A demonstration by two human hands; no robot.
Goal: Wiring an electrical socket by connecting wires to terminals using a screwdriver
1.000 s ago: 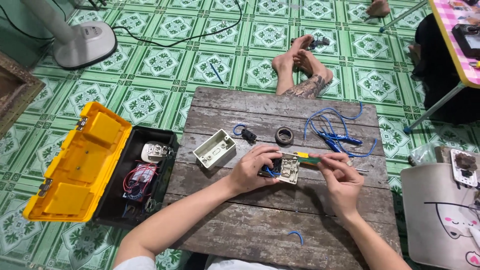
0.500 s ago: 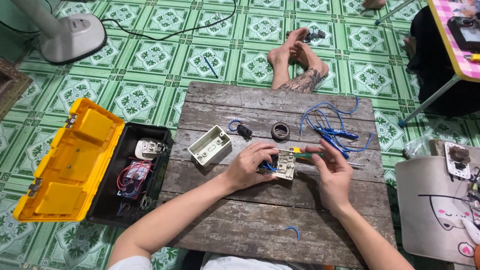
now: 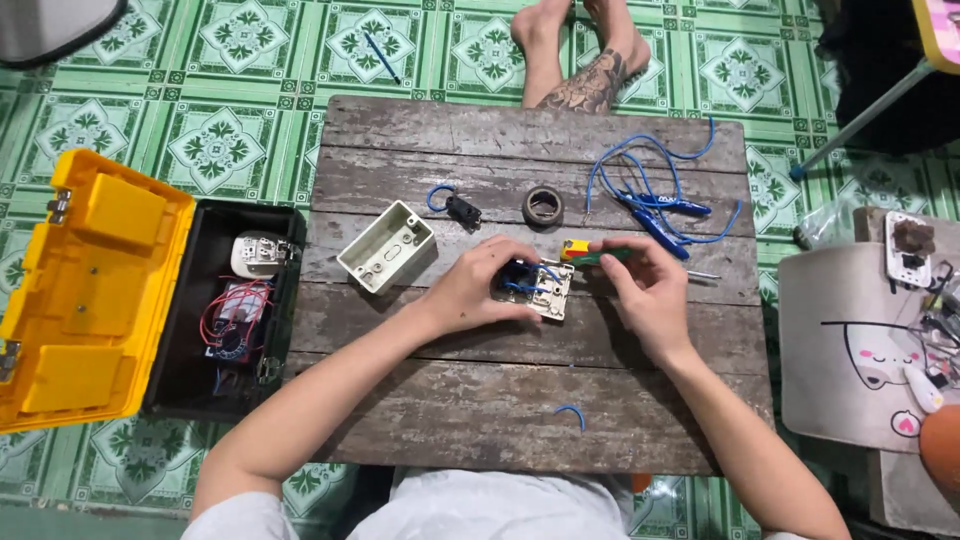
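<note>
Left hand (image 3: 478, 290) grips one switch plate (image 3: 548, 290) — right hand (image 3: 645, 285) holds one screwdriver (image 3: 592, 254) (green-handled).

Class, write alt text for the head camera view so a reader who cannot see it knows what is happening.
Seen from above, a person's left hand holds a white switch plate with blue wires on a worn wooden table, while the right hand holds a green screwdriver to it. An open yellow toolbox sits on the green tiled floor beside the table.
</note>
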